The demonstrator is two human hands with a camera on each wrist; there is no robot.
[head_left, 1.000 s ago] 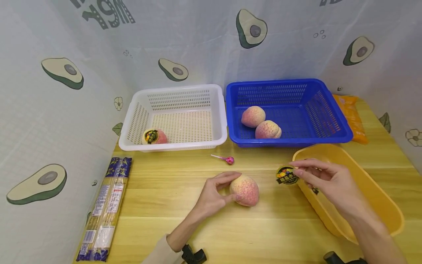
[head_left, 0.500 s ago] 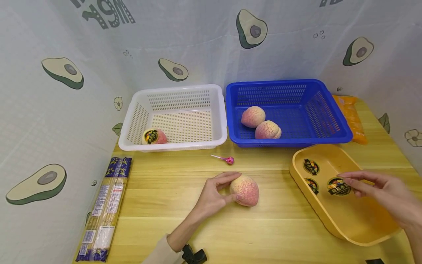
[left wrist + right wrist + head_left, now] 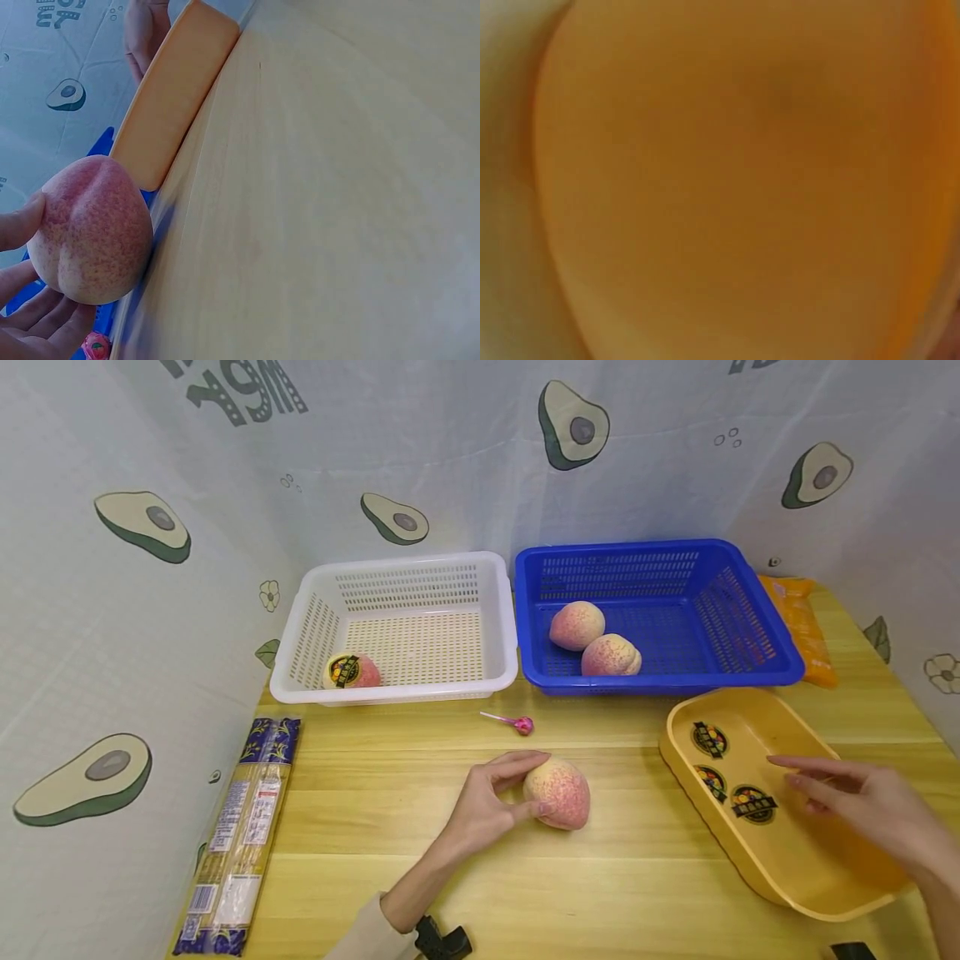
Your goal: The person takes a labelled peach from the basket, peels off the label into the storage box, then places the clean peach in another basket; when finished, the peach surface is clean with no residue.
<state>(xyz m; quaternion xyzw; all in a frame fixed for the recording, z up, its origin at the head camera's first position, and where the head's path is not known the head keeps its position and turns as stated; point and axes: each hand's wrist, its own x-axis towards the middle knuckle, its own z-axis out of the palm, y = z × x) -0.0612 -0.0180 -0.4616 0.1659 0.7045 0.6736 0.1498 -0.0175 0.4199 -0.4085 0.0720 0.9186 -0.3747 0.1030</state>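
Note:
With thumb and fingers on either side, my left hand (image 3: 483, 806) grips a pink and yellow peach (image 3: 561, 793) on the table. The left wrist view shows the same peach (image 3: 94, 232) close up, a crease running down it. My right hand (image 3: 862, 797) hovers over the yellow tub (image 3: 817, 860), fingers relaxed and holding nothing. Near its fingertips a round black fruit sticker (image 3: 753, 804) lies in the tub. Two more stickers, one (image 3: 709, 739) at the far end and another (image 3: 711, 782) by the left wall, are in there too.
A white basket (image 3: 393, 689) at the back left contains a stickered peach (image 3: 352, 671). Beside it, a blue basket (image 3: 660, 679) contains two peaches. A lollipop (image 3: 522, 725), a noodle packet (image 3: 236, 835) and an orange packet (image 3: 802, 631) lie on the table.
My right hand has carried a sticker from above the table rightward into the yellow tub and let it go there. My left hand and the peach have stayed put.

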